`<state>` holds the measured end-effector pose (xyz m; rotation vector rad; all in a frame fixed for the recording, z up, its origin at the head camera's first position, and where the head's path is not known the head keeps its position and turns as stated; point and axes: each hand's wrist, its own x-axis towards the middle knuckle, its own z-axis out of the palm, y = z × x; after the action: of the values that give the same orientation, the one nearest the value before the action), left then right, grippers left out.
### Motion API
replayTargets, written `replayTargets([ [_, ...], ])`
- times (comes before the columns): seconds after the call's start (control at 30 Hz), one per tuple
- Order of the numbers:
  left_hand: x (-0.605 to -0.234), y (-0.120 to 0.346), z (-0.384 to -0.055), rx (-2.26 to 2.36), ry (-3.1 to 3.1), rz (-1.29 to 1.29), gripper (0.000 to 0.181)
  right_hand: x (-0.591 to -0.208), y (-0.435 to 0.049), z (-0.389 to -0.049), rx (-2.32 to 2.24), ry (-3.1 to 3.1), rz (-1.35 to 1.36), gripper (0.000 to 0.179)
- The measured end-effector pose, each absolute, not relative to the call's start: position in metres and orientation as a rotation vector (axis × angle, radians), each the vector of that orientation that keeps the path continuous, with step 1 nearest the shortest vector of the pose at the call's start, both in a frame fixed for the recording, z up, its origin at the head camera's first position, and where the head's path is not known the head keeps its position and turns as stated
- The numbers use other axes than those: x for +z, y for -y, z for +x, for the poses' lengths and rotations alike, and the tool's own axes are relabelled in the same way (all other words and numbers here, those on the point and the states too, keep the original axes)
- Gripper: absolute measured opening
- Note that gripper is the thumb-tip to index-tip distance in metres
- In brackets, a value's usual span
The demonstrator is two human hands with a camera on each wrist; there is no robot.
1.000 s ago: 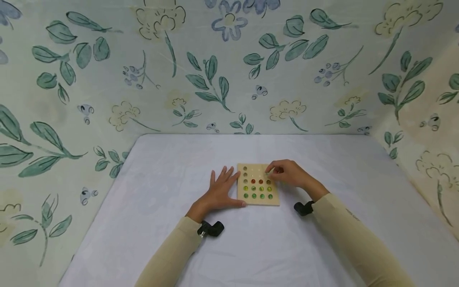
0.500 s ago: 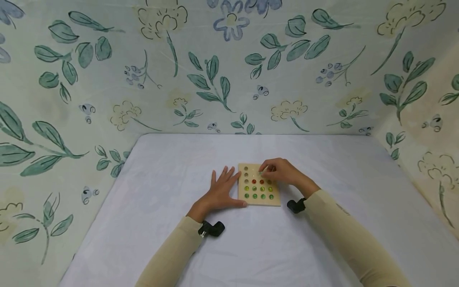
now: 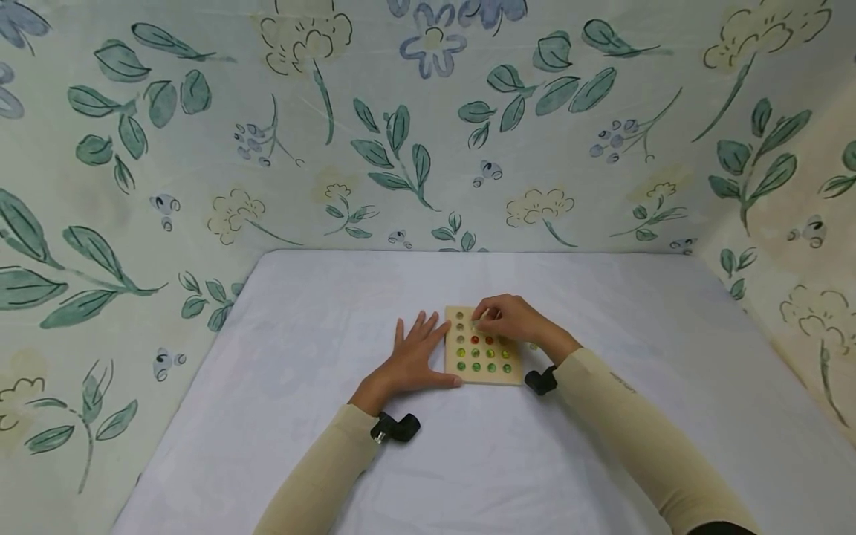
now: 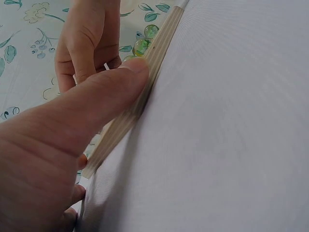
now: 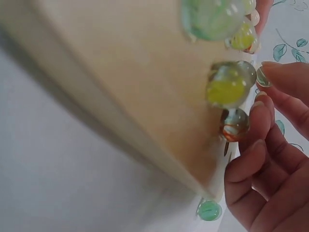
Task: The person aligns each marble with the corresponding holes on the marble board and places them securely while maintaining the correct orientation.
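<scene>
A square wooden board (image 3: 518, 383) with rows of glass marbles lies on the white-covered table. My left hand (image 3: 409, 364) is spread at its left side, index fingertip at the left edge and thumb (image 4: 133, 72) on the near edge. Over the board's upper part, my right hand (image 3: 511, 318) pinches a clear marble with a green tint (image 5: 263, 77) between thumb and fingertips. Just in front of those fingertips sit red marbles (image 3: 475, 339); nearer rows hold yellow marbles (image 3: 461, 353) and green marbles (image 3: 461, 366). The right hand hides the board's upper right part.
A loose green marble (image 5: 209, 210) lies on the white cloth (image 3: 321, 312) beside the board's right edge. Small black cameras sit at both wrists, including the left wrist camera (image 3: 401, 428). Floral fabric (image 3: 401, 148) rises behind the table.
My right hand has moved left across the board, still pinching the marble. A marble to the right of the board has come into sight. The left hand stays in place.
</scene>
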<state>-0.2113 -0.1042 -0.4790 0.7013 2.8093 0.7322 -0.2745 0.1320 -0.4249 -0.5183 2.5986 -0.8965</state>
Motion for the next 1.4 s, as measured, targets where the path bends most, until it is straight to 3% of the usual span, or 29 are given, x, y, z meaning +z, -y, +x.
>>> replayTargets([
  [1.4, -0.479, 0.1021, -0.2108, 0.73, -2.81, 0.683, 0.11, -0.4266, -0.13, -0.275, -0.858, -2.54, -0.505, 0.017],
])
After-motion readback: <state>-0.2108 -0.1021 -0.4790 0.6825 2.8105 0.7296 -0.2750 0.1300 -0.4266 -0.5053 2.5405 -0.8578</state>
